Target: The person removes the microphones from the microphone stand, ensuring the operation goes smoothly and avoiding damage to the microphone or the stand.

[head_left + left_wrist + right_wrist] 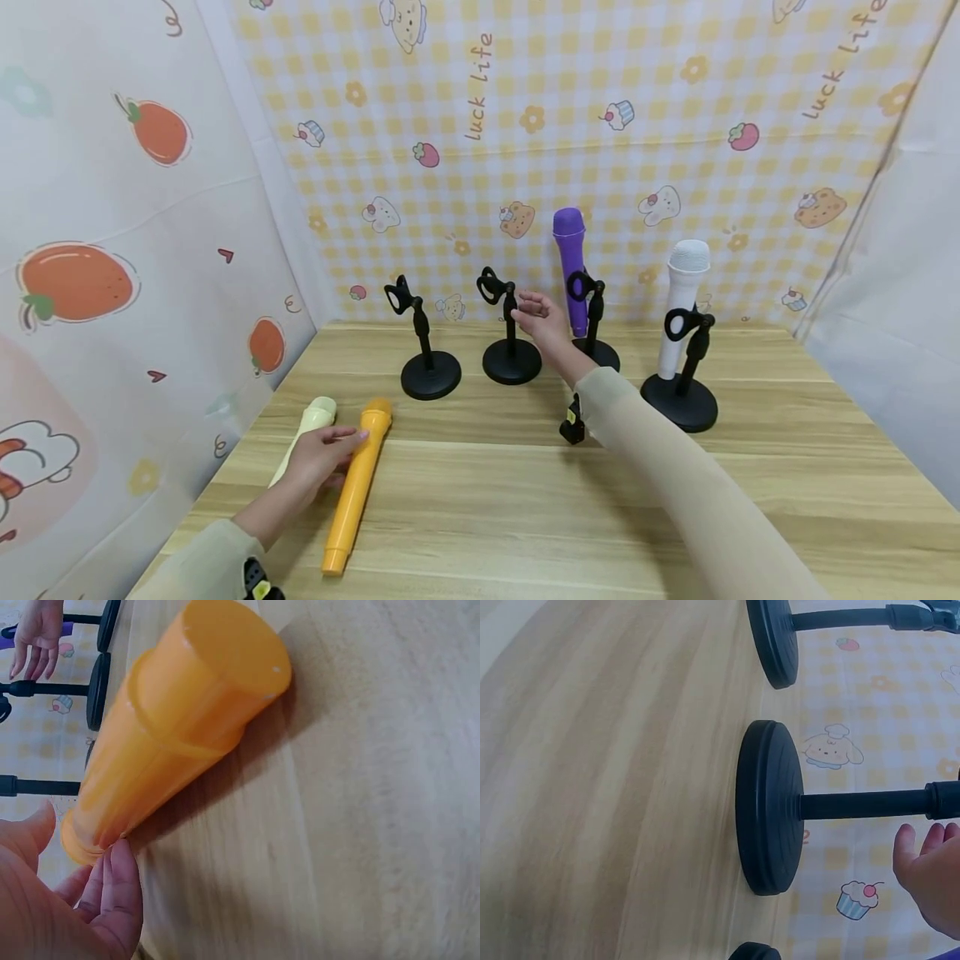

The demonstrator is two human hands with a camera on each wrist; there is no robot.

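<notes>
My left hand (pixel 318 458) grips an orange microphone (pixel 358 492) lying on the table, near its head end. In the left wrist view, the thumb is on one side of the orange microphone (pixel 165 742) and the fingertips meet the other. A pale yellow microphone (pixel 318 412) lies just beyond that hand, partly hidden by it. My right hand (pixel 546 321) is raised beside the upper pole of an empty black microphone stand (pixel 512 358), fingers loosely extended. In the right wrist view, its fingertips (pixel 905 840) come close to the pole of this stand (pixel 862 804).
Another empty black stand (pixel 431 373) is to the left. Rightward, a purple microphone (pixel 570 250) and a white microphone (pixel 682 292) sit upright at their black stands. Behind the wooden table (pixel 480 500) hangs a checked cloth (pixel 450 192); a printed cloth (pixel 187 208) borders its left.
</notes>
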